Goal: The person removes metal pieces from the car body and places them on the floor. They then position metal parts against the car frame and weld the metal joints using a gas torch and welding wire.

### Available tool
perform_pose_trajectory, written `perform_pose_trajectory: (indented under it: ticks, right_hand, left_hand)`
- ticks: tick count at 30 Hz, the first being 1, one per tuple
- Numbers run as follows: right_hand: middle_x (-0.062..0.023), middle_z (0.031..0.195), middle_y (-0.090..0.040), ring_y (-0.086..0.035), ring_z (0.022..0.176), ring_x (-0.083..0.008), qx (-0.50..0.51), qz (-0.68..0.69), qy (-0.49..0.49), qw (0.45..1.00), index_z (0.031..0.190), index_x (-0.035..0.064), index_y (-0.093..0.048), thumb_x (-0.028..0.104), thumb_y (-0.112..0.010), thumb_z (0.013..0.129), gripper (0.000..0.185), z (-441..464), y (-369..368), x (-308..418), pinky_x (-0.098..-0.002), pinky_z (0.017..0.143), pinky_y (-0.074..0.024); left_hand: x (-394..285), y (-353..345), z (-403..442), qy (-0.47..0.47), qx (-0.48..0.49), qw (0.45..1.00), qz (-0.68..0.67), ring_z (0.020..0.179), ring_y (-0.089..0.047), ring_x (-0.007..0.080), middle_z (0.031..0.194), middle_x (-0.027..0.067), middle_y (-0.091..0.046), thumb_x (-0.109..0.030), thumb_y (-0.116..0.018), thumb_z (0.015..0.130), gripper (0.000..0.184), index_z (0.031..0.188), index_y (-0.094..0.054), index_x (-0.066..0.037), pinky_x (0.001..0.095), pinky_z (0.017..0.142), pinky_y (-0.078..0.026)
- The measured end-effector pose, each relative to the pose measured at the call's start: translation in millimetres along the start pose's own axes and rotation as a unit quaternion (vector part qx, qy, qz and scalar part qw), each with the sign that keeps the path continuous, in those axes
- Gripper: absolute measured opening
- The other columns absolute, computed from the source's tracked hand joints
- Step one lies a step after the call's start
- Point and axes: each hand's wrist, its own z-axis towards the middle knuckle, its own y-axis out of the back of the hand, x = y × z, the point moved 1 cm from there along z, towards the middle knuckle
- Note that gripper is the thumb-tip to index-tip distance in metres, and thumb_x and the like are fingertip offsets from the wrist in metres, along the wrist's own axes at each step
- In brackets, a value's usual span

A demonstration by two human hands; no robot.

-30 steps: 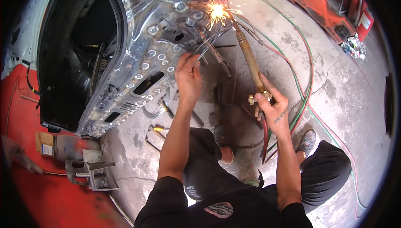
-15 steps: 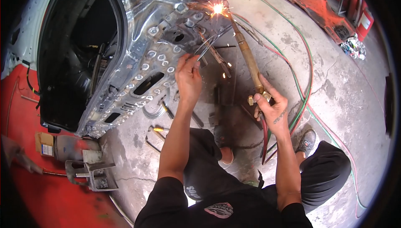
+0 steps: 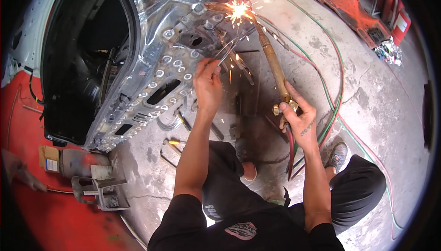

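Observation:
My right hand [image 3: 299, 113] is closed around the valve end of a brass gas welding torch [image 3: 273, 62]. The torch slants up and to the left, and its tip is lost in a bright burst of sparks [image 3: 239, 11] at the far edge of the metal car body panel [image 3: 161, 67]. Pinched in the fingers of my left hand [image 3: 207, 80] are thin metal filler rods [image 3: 229, 48], which reach up and right below the sparks. The panel is bare metal with several round weld spots and oval holes. Glare hides the rod ends and the heated spot.
Red and green hoses [image 3: 341, 85] loop over the concrete floor on the right. A red-orange metal part [image 3: 342, 10] and a red cylinder [image 3: 401, 26] lie behind them. A grey metal bracket [image 3: 103, 193], a small cardboard box [image 3: 48, 158] and coiled wire [image 3: 170, 123] are at the left.
The burst of sparks has grown larger, and more sparks fall below it. Both hands, the torch and the rods stay almost in the same place.

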Motion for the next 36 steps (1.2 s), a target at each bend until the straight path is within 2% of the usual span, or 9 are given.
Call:
perform_pose_trajectory:
  ticks: [28,36]
  right_hand:
    - [-0.0012,0.077,-0.065,-0.060,0.057,-0.0075,0.005,-0.001,-0.002,1.000,0.154,0.0061,-0.056,0.010,-0.069,0.101,0.055,-1.5,-0.1,2.5,-0.0258,0.052,-0.0512]
    - [-0.0008,0.076,-0.065,-0.060,0.056,-0.0073,0.003,-0.001,-0.002,1.000,0.154,0.0063,-0.057,0.010,-0.069,0.101,0.055,-0.9,-0.1,1.7,-0.0257,0.052,-0.0511]
  left_hand:
    - [3.2,-0.5,-0.5,-0.012,-0.008,1.000,0.014,0.089,-0.070,0.0313,0.123,0.0195,-0.069,0.000,-0.067,0.097,0.020,0.115,-0.077,0.001,0.0395,0.077,-0.056]
    - [-3.0,0.3,0.8,0.012,0.002,1.000,0.000,0.089,-0.070,0.0303,0.123,0.0189,-0.070,0.001,-0.067,0.097,0.020,0.115,-0.077,0.001,0.0392,0.075,-0.056]
